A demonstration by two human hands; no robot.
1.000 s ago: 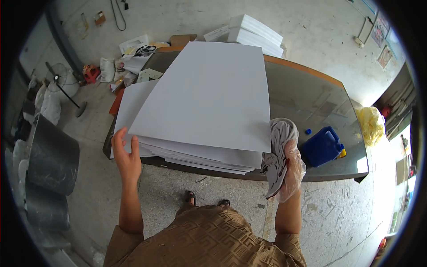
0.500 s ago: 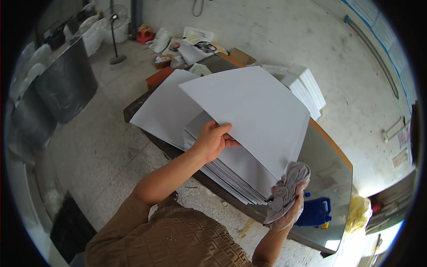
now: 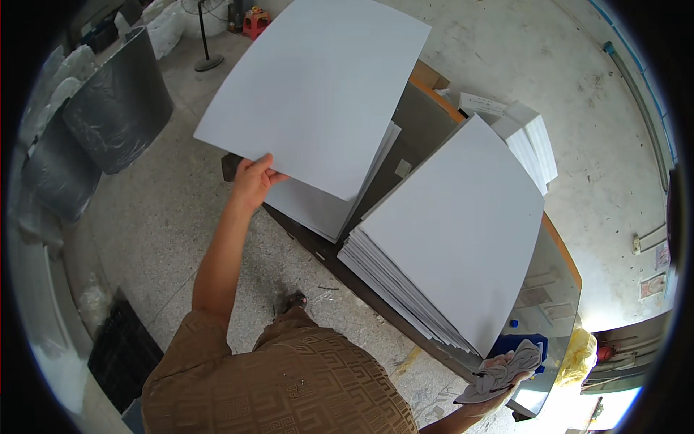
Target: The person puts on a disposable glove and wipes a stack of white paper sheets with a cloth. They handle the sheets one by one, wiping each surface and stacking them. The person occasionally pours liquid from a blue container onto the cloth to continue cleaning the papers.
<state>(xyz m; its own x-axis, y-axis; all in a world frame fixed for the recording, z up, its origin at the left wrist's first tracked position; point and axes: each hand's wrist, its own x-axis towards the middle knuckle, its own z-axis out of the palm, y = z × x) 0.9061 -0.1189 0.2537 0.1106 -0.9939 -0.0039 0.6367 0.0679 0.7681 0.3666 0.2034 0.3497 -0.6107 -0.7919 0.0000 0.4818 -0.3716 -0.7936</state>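
Observation:
My left hand [image 3: 253, 182] pinches the near edge of a large white sheet [image 3: 325, 87], thumb on top and fingers beneath. The sheet is raised and tilted above a low white pile [image 3: 307, 210] on the left part of the table. In my right hand [image 3: 499, 400] is a crumpled grey cloth [image 3: 510, 372], gripped near the table's front right corner. Between the hands, on the table, stands a thick stack of white sheets [image 3: 455, 231], its layered edges facing me. Much of the left pile is hidden under the raised sheet.
A blue jug [image 3: 517, 346] lies beside the cloth on the glossy tabletop [image 3: 553, 289]. White blocks [image 3: 531, 145] stand behind the table. Dark curved sheets [image 3: 119, 108], a pedestal fan [image 3: 206, 43] and a red stool [image 3: 256, 23] are at the left. A yellow bag [image 3: 578, 354] hangs right.
My left hand has carried the white sheet left and away from the thick stack, over the low pile. My right hand, still holding the cloth, has moved down and right. The view has shifted.

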